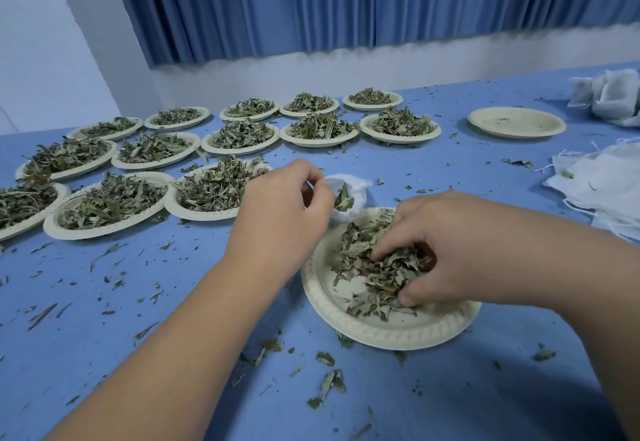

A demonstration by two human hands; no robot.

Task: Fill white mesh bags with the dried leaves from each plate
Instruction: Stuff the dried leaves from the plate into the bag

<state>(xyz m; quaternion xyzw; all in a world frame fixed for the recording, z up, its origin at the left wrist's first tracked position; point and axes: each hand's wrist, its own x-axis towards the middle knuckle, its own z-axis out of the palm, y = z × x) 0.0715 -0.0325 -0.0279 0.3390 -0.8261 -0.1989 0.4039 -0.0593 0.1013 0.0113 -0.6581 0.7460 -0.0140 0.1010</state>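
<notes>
At centre frame, my left hand point(284, 212) pinches the rim of a white mesh bag point(348, 198) to keep its mouth open just above the plate point(381, 331), while my right hand point(450, 250), fingers curled, gathers a clump of dried leaves point(377, 274) at lower right. I judge a small, firmly closed handful carried straight over the mouth will spill least onto the blue table point(173, 302); many full plates point(221, 191) wait at upper left.

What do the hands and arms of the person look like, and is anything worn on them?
Both arms are bare as far as the picture shows: no sleeve is visible on either forearm. The left hand and the right hand wear no gloves. No ring, watch, bracelet or other marking shows on the wrists or fingers. The fingernails that show are short and unpainted.
</notes>
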